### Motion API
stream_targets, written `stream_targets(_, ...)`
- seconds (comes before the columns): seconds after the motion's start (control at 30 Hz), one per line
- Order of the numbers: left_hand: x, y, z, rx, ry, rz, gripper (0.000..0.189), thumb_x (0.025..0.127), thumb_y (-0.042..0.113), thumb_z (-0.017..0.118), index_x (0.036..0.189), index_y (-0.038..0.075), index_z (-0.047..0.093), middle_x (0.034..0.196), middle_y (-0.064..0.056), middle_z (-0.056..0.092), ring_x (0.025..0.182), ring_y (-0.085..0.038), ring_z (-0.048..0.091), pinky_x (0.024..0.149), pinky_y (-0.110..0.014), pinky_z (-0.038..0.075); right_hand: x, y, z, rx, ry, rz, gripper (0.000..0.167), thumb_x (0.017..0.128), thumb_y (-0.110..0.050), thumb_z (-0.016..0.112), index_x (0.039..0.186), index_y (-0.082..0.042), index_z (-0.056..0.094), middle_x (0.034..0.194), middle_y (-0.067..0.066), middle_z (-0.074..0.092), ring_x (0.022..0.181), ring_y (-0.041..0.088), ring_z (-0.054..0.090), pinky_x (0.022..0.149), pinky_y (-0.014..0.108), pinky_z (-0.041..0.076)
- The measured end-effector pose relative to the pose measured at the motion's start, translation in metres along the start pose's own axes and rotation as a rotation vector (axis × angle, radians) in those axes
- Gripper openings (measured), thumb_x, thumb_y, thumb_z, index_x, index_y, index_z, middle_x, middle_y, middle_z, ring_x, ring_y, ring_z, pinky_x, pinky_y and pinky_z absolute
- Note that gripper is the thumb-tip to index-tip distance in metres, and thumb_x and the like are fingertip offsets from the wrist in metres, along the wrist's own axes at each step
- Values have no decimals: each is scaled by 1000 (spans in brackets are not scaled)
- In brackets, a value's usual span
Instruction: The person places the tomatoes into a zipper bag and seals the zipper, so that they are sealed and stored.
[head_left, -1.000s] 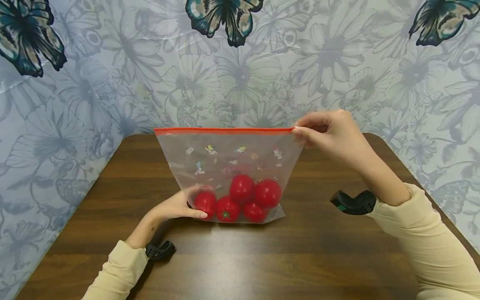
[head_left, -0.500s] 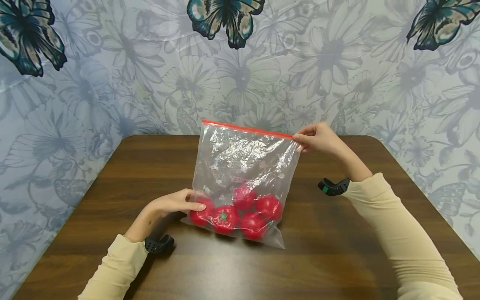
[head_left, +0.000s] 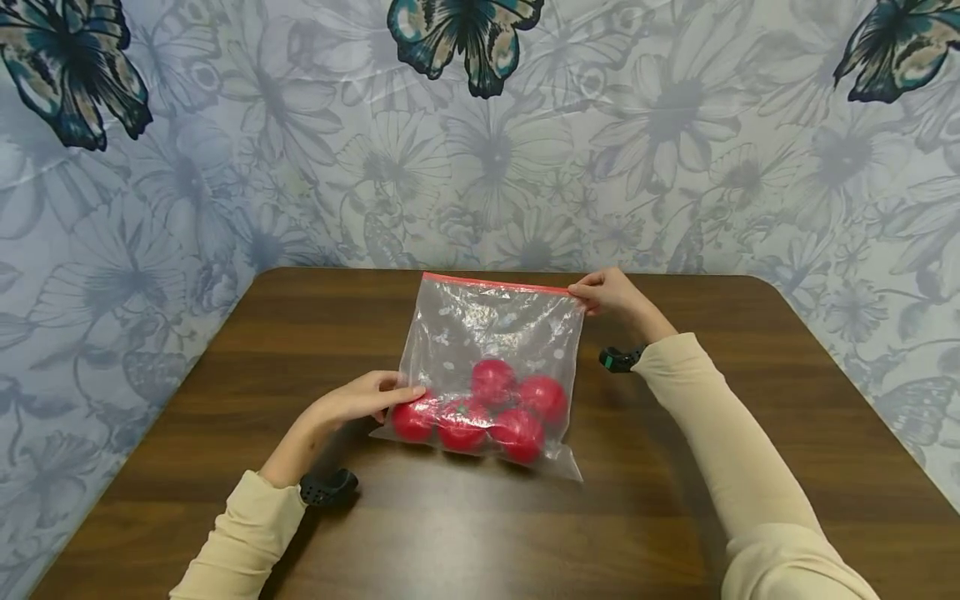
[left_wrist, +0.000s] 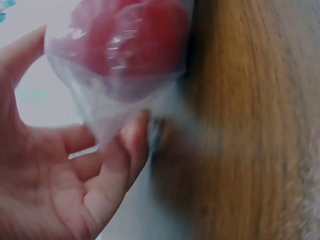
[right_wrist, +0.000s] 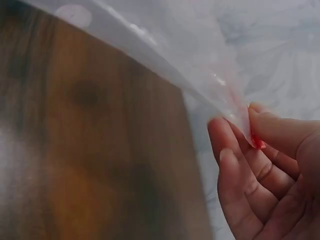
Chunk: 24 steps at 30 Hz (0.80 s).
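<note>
A clear zip-top bag (head_left: 502, 329) with a red zip strip and small printed figures leans back over the table. Several red tomatoes (head_left: 517, 433) lie in its lower part, one with a green stem seen through the plastic. My left hand (head_left: 367, 395) grips the bag's lower left side at the leftmost tomato (head_left: 414, 418), thumb in front. In the left wrist view, that hand's fingers (left_wrist: 115, 165) curl at the bag's corner under a tomato (left_wrist: 130, 40). My right hand (head_left: 611, 296) pinches the right end of the red strip; the right wrist view shows thumb and fingers (right_wrist: 235, 175) there.
The brown wooden table (head_left: 465, 533) reaches back to a wall covering (head_left: 525, 167) with grey flowers and teal butterflies. Black devices are strapped on both wrists, the left one (head_left: 328, 487) close over the table.
The bag's top has tipped back and down, its left end swinging right. My right hand has lowered and moved slightly left with the strip. My left hand stays at the lower left side.
</note>
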<state>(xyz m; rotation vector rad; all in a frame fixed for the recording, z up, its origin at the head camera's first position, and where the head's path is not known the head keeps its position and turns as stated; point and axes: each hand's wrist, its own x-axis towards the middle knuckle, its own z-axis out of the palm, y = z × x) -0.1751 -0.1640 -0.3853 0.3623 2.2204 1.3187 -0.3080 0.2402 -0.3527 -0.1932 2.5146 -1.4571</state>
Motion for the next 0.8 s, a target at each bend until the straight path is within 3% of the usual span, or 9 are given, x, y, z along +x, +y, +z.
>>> stream_targets(0.1, 2, 0, -1, 54, 76, -50, 59, 88, 49, 58, 118, -2, 53, 87, -8, 55, 69, -19, 48, 57, -29, 45, 9, 13, 10, -40, 32, 44, 35, 93, -22, 61, 107, 9, 63, 65, 2, 62, 56, 10, 60, 54, 25, 53)
stream_targets(0.23, 5, -1, -1, 54, 112, -103, 79, 87, 53, 56, 138, -4, 35, 98, -11, 55, 71, -21, 49, 57, -31, 46, 14, 29, 21, -112, 52, 81, 32, 92, -24, 62, 105, 6, 66, 63, 4, 62, 54, 11, 60, 54, 25, 53)
stream_targets(0.4, 10, 1, -1, 79, 130, -136, 90, 85, 59, 54, 144, -4, 25, 116, -17, 51, 87, -25, 50, 60, -33, 49, 14, 39, 29, -169, 97, 45, 27, 91, -21, 64, 100, 4, 68, 63, 4, 60, 50, 11, 56, 50, 24, 51)
stream_targets(0.5, 12, 3, 0, 121, 148, -145, 92, 85, 61, 53, 144, -2, 24, 115, -17, 50, 82, -24, 50, 57, -31, 47, 13, 39, 31, -208, 130, 9, 23, 90, -19, 65, 96, 3, 67, 62, 5, 59, 49, 13, 53, 47, 25, 49)
stream_targets(0.67, 13, 2, 0, 163, 133, -104, 92, 87, 61, 49, 147, -1, 17, 98, -15, 52, 64, -20, 47, 54, -31, 43, 4, 37, 28, -254, 121, -27, 30, 93, -21, 60, 106, 6, 61, 78, 15, 62, 58, 19, 59, 52, 28, 53)
stream_targets(0.73, 12, 0, -2, 202, 145, -42, 88, 90, 58, 47, 147, -2, 16, 100, -15, 53, 70, -22, 52, 62, -34, 47, -6, 36, 22, -264, 110, -62, 35, 96, -23, 57, 114, 8, 57, 93, 21, 63, 69, 25, 64, 59, 32, 55)
stream_targets(0.8, 8, -2, -5, 252, 196, 33, 83, 93, 53, 46, 146, -3, 16, 106, -18, 54, 85, -26, 56, 76, -40, 48, -19, 34, 16, -289, 111, -114, 40, 98, -24, 53, 122, 8, 53, 106, 24, 61, 83, 31, 64, 68, 38, 56)
